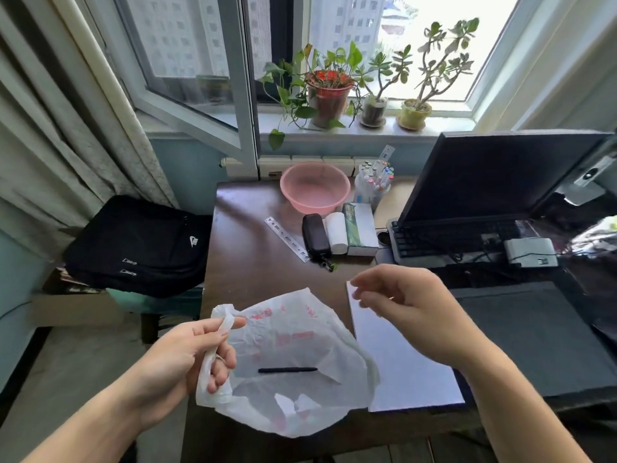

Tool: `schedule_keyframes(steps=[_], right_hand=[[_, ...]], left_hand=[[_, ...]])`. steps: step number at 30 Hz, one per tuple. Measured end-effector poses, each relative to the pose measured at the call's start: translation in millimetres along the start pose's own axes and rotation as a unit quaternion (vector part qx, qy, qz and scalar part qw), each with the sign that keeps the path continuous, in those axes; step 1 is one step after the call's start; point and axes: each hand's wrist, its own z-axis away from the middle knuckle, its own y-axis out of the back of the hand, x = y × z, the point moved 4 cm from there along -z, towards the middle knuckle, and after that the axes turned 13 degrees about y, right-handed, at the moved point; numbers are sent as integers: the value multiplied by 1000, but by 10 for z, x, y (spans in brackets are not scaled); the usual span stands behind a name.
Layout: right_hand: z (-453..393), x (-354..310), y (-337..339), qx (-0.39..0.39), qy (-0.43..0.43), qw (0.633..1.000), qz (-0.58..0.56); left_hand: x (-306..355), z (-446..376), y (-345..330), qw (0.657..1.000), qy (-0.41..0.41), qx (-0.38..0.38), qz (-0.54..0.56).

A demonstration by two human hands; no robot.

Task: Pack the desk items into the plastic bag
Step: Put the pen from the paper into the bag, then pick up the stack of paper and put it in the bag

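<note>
A thin white plastic bag (300,355) with red print lies at the desk's front edge, and a black pen (287,370) shows through it. My left hand (197,355) grips one bag handle. My right hand (407,305) hovers above a white sheet of paper (400,372), fingers loosely curled and apart, holding nothing. Further back lie a clear ruler (287,238), a black case (315,237), a white roll (337,232) and a green-and-white box (360,232).
A pink bowl (315,188) and a cup of markers (372,182) stand at the back of the brown desk (253,262). A laptop (484,202) and black mat (534,335) fill the right side. A black bag (140,245) sits on a stool to the left.
</note>
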Motion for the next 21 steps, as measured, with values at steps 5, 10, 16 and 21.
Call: schedule_keyframes(steps=[5, 10, 16, 21], right_hand=[[190, 691, 262, 142, -163, 976, 29], [646, 1888, -71, 122, -385, 910, 92], [1183, 2610, -511, 82, -546, 828, 96], [1238, 2769, -595, 59, -593, 787, 159]], left_hand=[[45, -21, -57, 1000, -1, -2, -10], [63, -41, -104, 1000, 1, 6, -13], [63, -48, -108, 1000, 7, 14, -15], [63, -53, -89, 1000, 8, 13, -11]])
